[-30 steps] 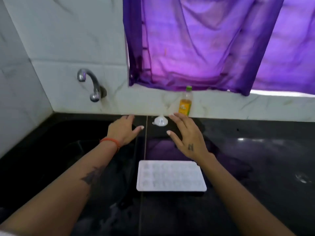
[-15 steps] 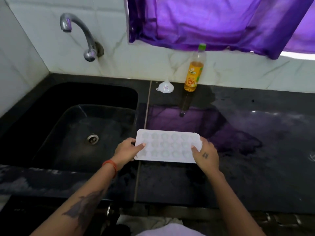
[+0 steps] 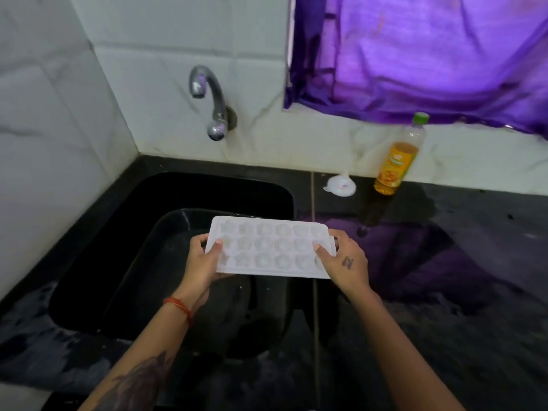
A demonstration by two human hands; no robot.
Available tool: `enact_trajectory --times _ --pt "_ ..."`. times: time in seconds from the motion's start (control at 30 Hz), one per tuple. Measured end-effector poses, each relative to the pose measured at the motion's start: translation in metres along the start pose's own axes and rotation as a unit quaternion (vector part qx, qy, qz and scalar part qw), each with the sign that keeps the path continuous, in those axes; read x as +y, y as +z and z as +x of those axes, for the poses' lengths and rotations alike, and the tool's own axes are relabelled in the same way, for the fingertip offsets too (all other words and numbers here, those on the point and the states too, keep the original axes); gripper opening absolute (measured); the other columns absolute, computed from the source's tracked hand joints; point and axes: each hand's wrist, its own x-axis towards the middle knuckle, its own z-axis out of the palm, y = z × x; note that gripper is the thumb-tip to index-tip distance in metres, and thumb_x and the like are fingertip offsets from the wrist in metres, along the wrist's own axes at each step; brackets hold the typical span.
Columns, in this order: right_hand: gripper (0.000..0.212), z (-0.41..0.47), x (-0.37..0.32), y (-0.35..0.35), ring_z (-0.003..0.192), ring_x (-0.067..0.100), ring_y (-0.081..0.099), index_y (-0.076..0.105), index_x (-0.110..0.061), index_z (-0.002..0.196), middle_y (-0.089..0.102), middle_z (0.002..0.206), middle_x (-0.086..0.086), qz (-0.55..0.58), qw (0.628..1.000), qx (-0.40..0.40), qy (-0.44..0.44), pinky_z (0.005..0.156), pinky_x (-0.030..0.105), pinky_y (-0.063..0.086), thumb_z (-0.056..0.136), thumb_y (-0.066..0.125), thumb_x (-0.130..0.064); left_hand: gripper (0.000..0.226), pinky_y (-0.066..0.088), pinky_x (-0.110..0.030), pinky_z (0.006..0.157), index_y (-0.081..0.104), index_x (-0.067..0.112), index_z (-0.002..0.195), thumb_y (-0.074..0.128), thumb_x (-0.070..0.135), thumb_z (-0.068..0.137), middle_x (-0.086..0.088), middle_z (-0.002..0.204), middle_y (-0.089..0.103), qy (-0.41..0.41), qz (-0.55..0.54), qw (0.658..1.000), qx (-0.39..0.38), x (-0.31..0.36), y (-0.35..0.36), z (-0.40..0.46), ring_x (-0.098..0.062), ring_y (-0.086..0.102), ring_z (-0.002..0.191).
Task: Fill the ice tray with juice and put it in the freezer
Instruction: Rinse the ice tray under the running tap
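Note:
A white ice tray (image 3: 271, 246) with several shaped cells is held level above the black sink (image 3: 142, 232). My left hand (image 3: 203, 264) grips its left end, thumb on top. My right hand (image 3: 344, 262) grips its right end the same way. The cells look dry and hold no juice. A bottle of orange juice (image 3: 397, 161) with a green cap stands upright by the back wall, to the right of the tray. A small white funnel (image 3: 341, 185) lies on the counter just left of the bottle.
A chrome tap (image 3: 212, 105) juts from the tiled wall over the sink's back edge. The black counter (image 3: 444, 292) stretches to the right. A purple curtain (image 3: 415, 54) hangs above the bottle. White tiled walls close the left corner.
Both hands came back from near the funnel, took hold of the tray's ends and lifted it off the counter, carrying it left over the sink.

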Motion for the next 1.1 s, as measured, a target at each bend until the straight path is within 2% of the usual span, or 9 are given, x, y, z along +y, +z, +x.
enact_trajectory --times 0.2,0.47,0.6,0.63,0.7,0.77,0.83,0.9,1.1 --pt "0.045 0.061 -0.09 0.046 0.109 0.031 0.054 0.053 -0.02 0.124 0.056 0.12 0.011 -0.124 0.989 -0.012 -0.078 0.087 0.035 0.044 0.086 0.058 -0.043 0.019 0.054 -0.032 0.059 0.038 0.023 0.116 0.046 0.022 0.098 0.001 0.102 0.058 -0.02 -0.065 0.997 0.031 0.022 -0.056 0.052 -0.018 0.064 0.088" --pt "0.082 0.172 -0.231 0.123 0.103 0.036 0.057 0.01 -0.023 0.147 0.053 0.117 0.02 -0.116 0.97 -0.068 -0.204 0.081 0.033 0.042 0.085 0.058 -0.047 0.013 0.053 -0.025 0.049 0.042 0.022 0.11 0.046 0.024 0.098 0.0 0.104 0.06 -0.033 -0.069 0.997 0.027 0.022 -0.087 0.095 -0.017 0.065 0.085" --pt "0.08 0.213 -0.259 0.146 0.119 0.038 0.048 0.004 -0.021 0.149 0.043 0.139 0.021 -0.168 0.956 -0.103 -0.216 0.096 0.038 0.041 0.09 0.052 -0.044 0.005 0.053 -0.024 0.049 0.048 0.027 0.101 0.05 0.025 0.096 -0.002 0.106 0.063 -0.047 -0.086 0.995 0.021 0.017 -0.096 0.106 -0.018 0.066 0.087" --pt "0.074 0.218 -0.261 0.15 0.118 0.037 0.049 0.008 -0.02 0.149 0.044 0.137 0.02 -0.174 0.955 -0.094 -0.223 0.094 0.035 0.042 0.092 0.051 -0.039 0.005 0.054 -0.025 0.049 0.049 0.028 0.1 0.05 0.025 0.096 -0.003 0.106 0.064 -0.052 -0.09 0.994 0.021 0.016 -0.098 0.109 -0.018 0.066 0.088" --pt "0.062 0.226 -0.259 0.157 0.099 0.034 0.054 0.021 -0.014 0.145 0.054 0.11 0.015 -0.142 0.952 -0.085 -0.258 0.072 0.017 0.045 0.092 0.051 -0.02 0.005 0.054 -0.025 0.05 0.05 0.028 0.1 0.05 0.025 0.096 -0.003 0.108 0.064 -0.061 -0.093 0.994 0.02 0.013 -0.1 0.113 -0.019 0.066 0.089" --pt "0.051 0.23 -0.255 0.161 0.092 0.038 0.054 0.034 -0.008 0.138 0.051 0.094 0.017 -0.143 0.943 -0.101 -0.282 0.049 0.003 0.034 0.09 0.049 -0.004 0.005 0.054 -0.024 0.051 0.051 0.027 0.1 0.05 0.025 0.096 -0.003 0.109 0.063 -0.068 -0.1 0.993 0.02 0.011 -0.099 0.117 -0.019 0.066 0.09" --pt "0.045 0.232 -0.254 0.164 0.1 0.039 0.054 0.039 -0.008 0.133 0.051 0.109 0.024 -0.183 0.938 -0.076 -0.284 0.06 0.007 0.038 0.089 0.048 -0.006 0.006 0.054 -0.024 0.051 0.051 0.026 0.102 0.05 0.024 0.096 -0.003 0.109 0.062 -0.072 -0.101 0.992 0.018 0.01 -0.096 0.119 -0.019 0.066 0.09" --pt "0.042 0.23 -0.256 0.162 0.105 0.039 0.052 0.042 -0.01 0.131 0.049 0.119 0.024 -0.227 0.932 -0.038 -0.279 0.079 0.027 0.043 0.089 0.047 -0.012 0.006 0.054 -0.024 0.051 0.051 0.027 0.102 0.051 0.024 0.096 -0.004 0.109 0.062 -0.071 -0.103 0.992 0.011 0.01 -0.093 0.121 -0.019 0.066 0.09" --pt "0.072 0.215 -0.242 0.125 0.12 0.033 0.049 0.02 -0.036 0.145 0.047 0.135 0.017 -0.153 0.952 -0.142 -0.224 0.095 0.036 0.039 0.086 0.06 -0.038 0.006 0.055 -0.026 0.052 0.051 0.028 0.101 0.051 0.026 0.096 -0.003 0.109 0.064 -0.063 -0.1 0.993 0.003 0.012 -0.093 0.12 -0.019 0.068 0.089"
